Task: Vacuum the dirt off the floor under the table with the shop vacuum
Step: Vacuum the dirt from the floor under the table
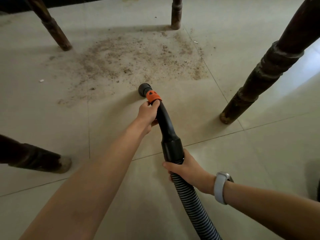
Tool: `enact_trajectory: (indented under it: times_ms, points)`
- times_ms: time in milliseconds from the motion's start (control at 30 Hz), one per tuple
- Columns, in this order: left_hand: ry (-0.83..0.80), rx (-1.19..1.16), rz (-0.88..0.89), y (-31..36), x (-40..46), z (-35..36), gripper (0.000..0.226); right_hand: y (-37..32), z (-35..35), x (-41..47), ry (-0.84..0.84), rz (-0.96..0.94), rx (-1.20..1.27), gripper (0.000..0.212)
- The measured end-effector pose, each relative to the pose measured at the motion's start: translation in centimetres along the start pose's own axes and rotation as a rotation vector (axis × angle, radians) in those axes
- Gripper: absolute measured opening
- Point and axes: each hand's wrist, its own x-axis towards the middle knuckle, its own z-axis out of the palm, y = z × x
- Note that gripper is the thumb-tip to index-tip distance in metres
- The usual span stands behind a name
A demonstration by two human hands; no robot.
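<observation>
A wide patch of brown dirt (138,58) covers the pale tiled floor (225,170) between the table legs. The black vacuum nozzle (145,89) with an orange collar (153,97) points at the near edge of the dirt, low over the floor. My left hand (148,115) grips the black curved wand (166,123) just behind the orange collar. My right hand (187,168) grips the hose where the wand's cuff meets the ribbed hose (192,205), which runs off the bottom of the view.
Dark wooden table legs stand around the dirt: one at the back left (52,28), one at the back middle (176,14), a thick one on the right (263,73), and one near left (34,158). Small white scraps (41,80) lie on the tiles.
</observation>
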Motion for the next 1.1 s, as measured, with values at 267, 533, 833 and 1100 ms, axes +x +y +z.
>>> enact_trajectory:
  times_ms: [267,533,833,1100]
  points:
    - [0.032,-0.323,-0.101,-0.1,-2.7,-1.2,0.028,-1.6,1.2,0.7,0.036,-0.074,-0.202,0.045]
    - [0.112,-0.345,-0.106,0.7,-3.4,-5.3,0.028,-3.8,3.5,3.0,-0.063,-0.137,-0.364,0.047]
    - [0.027,-0.314,-0.039,0.0,-6.7,-9.1,0.024,-7.9,-1.2,3.9,-0.386,-0.025,-0.351,0.036]
    - [-0.037,-0.176,0.124,-2.6,-9.8,-13.2,0.039,-13.9,7.4,9.8,-0.055,-0.108,-0.289,0.043]
